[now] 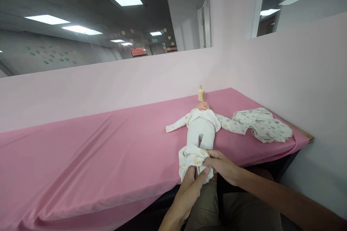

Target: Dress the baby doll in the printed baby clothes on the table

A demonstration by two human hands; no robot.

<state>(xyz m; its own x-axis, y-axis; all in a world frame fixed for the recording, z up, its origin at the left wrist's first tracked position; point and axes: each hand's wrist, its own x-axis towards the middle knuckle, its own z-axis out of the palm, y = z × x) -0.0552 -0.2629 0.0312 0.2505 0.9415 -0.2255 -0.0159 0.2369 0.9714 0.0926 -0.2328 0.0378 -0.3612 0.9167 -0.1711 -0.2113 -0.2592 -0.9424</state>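
Observation:
A baby doll lies on its back with its head toward the wall, arms spread and white legs pointing at me. Its top has printed sleeves and is pushed up around the chest. Bunched around the lower legs are white printed baby pants, which hang at the table's front edge. My left hand grips the near end of the pants with thumb and fingers. From the right, my right hand pinches the upper right side of the same cloth. The doll's feet are hidden in the fabric.
A pink cloth covers the table, wrinkled at the left. A cream bottle stands behind the doll's head. To the right lies a crumpled printed baby garment. Walls border the table at the back and right.

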